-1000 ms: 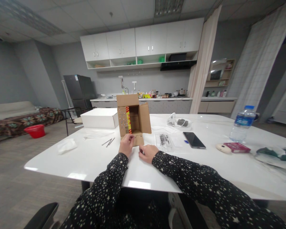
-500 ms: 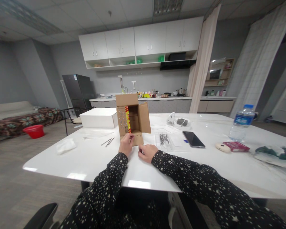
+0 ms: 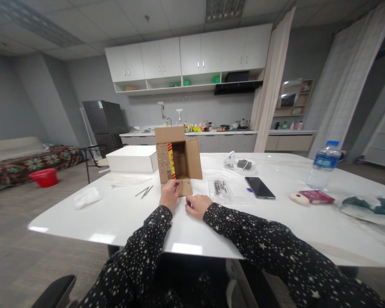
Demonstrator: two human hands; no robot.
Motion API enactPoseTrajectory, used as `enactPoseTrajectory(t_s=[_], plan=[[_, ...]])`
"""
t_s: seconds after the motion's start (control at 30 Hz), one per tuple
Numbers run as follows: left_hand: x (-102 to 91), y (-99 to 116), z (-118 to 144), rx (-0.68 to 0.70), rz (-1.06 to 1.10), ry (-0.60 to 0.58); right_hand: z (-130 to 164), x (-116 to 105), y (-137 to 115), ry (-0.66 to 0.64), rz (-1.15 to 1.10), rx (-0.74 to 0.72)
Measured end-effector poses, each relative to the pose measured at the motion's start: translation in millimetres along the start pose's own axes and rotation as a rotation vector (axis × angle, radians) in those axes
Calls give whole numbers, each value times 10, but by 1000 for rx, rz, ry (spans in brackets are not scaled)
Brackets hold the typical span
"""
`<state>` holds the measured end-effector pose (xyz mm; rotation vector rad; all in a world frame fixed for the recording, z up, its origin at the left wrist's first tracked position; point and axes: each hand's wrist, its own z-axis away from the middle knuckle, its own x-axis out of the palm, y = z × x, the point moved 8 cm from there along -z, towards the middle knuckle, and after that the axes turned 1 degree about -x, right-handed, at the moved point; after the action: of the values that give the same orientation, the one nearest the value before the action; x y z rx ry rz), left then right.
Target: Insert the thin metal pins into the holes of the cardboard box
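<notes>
An open cardboard box (image 3: 194, 159) lies on its side, its opening facing me and its flaps spread. Yellow-and-red tape runs down its left flap, which is dotted with small shiny spots. At the lower flap (image 3: 186, 189) is my left hand (image 3: 169, 193), thumb and fingers pinched together at its left part; whatever they pinch is too small to name. My right hand (image 3: 199, 206) rests on the table just right of it, fingers curled in, their contents hidden. Beyond the right hand sits a clear plastic case (image 3: 223, 190) with small dark metal pieces.
Left of the box are a white box (image 3: 131, 160), a few thin metal rods (image 3: 145, 191) and a crumpled white tissue (image 3: 87, 197). To the right lie a phone (image 3: 259, 187), a dark red box (image 3: 317, 197) and a green-and-white bundle (image 3: 368, 207); a water bottle (image 3: 323, 164) stands behind.
The view has shifted very slightly. Both hands keep nearly the same place and pose, and the box has not visibly moved.
</notes>
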<state>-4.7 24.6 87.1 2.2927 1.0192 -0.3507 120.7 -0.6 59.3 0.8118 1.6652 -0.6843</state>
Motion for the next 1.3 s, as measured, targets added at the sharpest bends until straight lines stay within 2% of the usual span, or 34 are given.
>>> enactPoseTrajectory(t_s=[0.2,0.73,1.07,1.3], plan=[[50,-10,-27,20,-8,-19,-1,-5,-6,-5,-2,-1],[-22,79,17,71,-15,3,-9,11,-1,17,11,-25],[-69,115,27,144,-6,56,-10,15,-4,-23,10,6],[-17,79,20,140,-31,32,-6,-4,-10,6,9,-12]])
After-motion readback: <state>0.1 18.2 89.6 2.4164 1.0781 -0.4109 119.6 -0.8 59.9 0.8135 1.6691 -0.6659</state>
